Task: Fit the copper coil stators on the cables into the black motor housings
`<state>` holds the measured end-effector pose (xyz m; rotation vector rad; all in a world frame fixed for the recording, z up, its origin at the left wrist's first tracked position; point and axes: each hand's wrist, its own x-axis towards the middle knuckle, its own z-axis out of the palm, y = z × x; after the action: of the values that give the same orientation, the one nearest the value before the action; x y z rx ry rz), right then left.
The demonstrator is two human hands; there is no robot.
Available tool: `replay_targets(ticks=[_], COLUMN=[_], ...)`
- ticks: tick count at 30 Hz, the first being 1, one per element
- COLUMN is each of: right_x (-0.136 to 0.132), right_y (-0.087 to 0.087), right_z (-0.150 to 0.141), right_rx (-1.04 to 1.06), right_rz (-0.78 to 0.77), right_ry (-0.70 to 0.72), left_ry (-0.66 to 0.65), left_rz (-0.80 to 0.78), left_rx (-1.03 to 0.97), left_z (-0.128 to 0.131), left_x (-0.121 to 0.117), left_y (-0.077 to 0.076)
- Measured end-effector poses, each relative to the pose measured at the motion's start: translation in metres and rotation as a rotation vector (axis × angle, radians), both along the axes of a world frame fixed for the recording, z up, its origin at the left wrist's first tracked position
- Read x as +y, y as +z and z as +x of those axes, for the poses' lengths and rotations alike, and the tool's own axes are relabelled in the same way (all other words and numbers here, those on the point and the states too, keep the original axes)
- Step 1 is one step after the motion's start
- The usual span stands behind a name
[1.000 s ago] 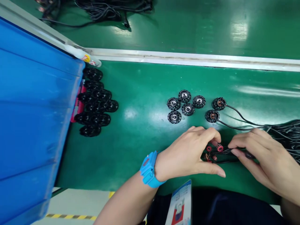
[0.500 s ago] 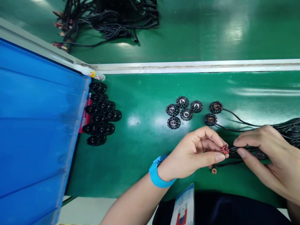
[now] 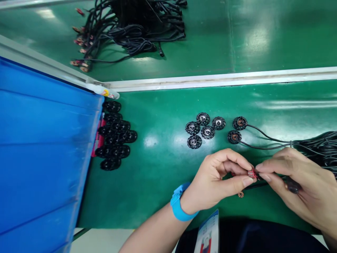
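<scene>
Pinching a small red coil (image 3: 253,173) between thumb and forefinger, the left hand (image 3: 221,179) met the right hand (image 3: 297,182), which gripped its black lead (image 3: 265,184). A slip could drop it onto the loose coil (image 3: 240,194) just below — bare green bench (image 3: 158,175) lay open leftward; black housings (image 3: 204,129) sat beyond.

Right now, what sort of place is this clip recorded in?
Most likely an electronics assembly line: a green bench mat, rows of black round housings, bundled black cables, and a blue wrist strap on the left hand holding a small red coil.
</scene>
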<state>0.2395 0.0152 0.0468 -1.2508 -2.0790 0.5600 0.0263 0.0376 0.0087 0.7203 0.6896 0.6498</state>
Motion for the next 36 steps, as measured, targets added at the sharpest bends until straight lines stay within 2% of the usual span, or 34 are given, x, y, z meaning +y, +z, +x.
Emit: replay_targets(ticks=[9,16,29,31,33,36], right_x=[-0.006,-0.004,-0.006,-0.009,-0.012,-0.011], right_y=[-0.006,-0.009,-0.005,-0.007,-0.01,-0.015], right_z=[-0.001,-0.001,-0.007,-0.005,0.0,0.012], right_rx=[0.006,-0.01,-0.049,-0.027,0.054,0.38], right_rz=[-0.047,0.036,0.147,0.109,0.014,-0.216], right_ry=[-0.011,-0.01,-0.035,-0.046,-0.067,-0.115], left_ry=[0.033,0.089,0.201,0.216,0.257,0.356], left_rz=[0.031,0.086,0.259,0.353,0.537,0.928], left_rx=[-0.035,-0.055,0.132,0.169,0.288,0.682], left_z=[0.001,0.002,0.005,0.003,-0.003,-0.016], left_x=[-0.002,-0.001,-0.009,-0.01,-0.007,0.004], left_y=[-0.005,-0.003,0.0,0.001,0.004,0.009])
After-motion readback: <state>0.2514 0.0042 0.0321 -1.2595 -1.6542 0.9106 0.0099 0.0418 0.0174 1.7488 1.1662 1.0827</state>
